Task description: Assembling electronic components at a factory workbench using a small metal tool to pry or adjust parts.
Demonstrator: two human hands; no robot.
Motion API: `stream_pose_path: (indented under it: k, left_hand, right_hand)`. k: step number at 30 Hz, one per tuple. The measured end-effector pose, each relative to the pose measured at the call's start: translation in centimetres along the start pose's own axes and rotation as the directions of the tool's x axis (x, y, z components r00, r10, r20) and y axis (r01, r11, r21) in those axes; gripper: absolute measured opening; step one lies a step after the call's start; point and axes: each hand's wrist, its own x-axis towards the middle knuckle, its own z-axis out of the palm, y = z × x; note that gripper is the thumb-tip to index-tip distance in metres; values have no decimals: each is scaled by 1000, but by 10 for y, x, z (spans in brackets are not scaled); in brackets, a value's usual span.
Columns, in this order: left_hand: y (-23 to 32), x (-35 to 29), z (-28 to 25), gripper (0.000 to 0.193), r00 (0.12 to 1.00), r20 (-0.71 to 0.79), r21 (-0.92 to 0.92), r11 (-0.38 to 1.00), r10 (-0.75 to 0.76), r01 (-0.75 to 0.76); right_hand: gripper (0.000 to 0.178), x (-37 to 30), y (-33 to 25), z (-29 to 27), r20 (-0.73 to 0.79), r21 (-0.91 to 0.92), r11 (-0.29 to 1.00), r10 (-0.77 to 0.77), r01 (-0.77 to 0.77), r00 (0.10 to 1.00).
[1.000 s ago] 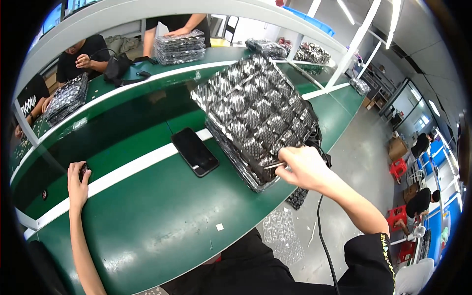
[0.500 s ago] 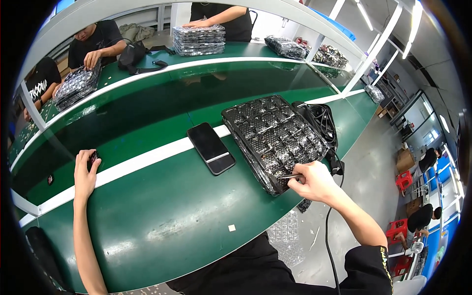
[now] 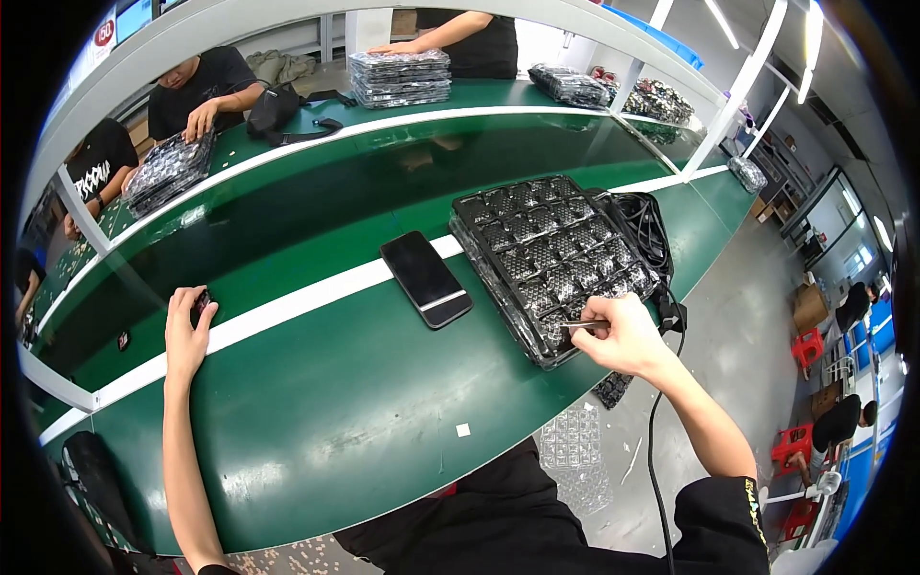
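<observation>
My left hand [image 3: 185, 337] reaches over the white rail at the edge of the long dark-green strip. Its thumb and fingers close on a small dark part [image 3: 202, 301], mostly hidden by them. A similar small part [image 3: 124, 341] lies on the strip to the left. My right hand [image 3: 623, 337] pinches metal tweezers [image 3: 581, 325], their tips over the near corner of a black plastic tray [image 3: 537, 230]. This tray tops a stack and has rows of square pockets with shiny contents. Whether the tips touch anything is too small to tell.
A black phone [image 3: 426, 280] lies left of the trays, and a coiled black cable [image 3: 644, 230] sits beyond them. A small pale square [image 3: 463, 430] is on the green table [image 3: 316, 431]. Across the strip, co-workers handle stacked trays [image 3: 401, 79]. A white frame [image 3: 81, 216] stands around the strip.
The whole view has shifted, so the scene sits slightly farther right. My right hand and tweezers have moved only slightly over the tray; my left hand keeps its pinch.
</observation>
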Motion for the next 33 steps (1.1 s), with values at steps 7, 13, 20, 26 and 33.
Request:
stream_pose_path:
  k: [7, 13, 20, 26, 33]
  left_hand:
    - [59, -23, -10, 37, 992, 97, -111, 991, 82, -71]
    - [129, -62, -12, 49, 944, 232, -250, 952, 234, -174]
    - [158, -62, 0, 67, 842, 415, -509, 855, 345, -99]
    - [160, -70, 0, 91, 904, 336, -422, 900, 265, -107]
    - [152, -74, 2, 59, 917, 325, -382, 919, 232, -97]
  right_hand:
    - [18, -42, 31, -30, -255, 448, 893, 176, -45, 951]
    - [29, -149, 137, -24, -485, 632, 734, 624, -248, 613]
    - [22, -300, 110, 109, 350, 836, -21, 790, -548, 504]
    - [37, -197, -38, 107, 498, 831, 106, 298, -547, 814]
    - [30, -36, -144, 108, 283, 903, 402, -287, -153, 915]
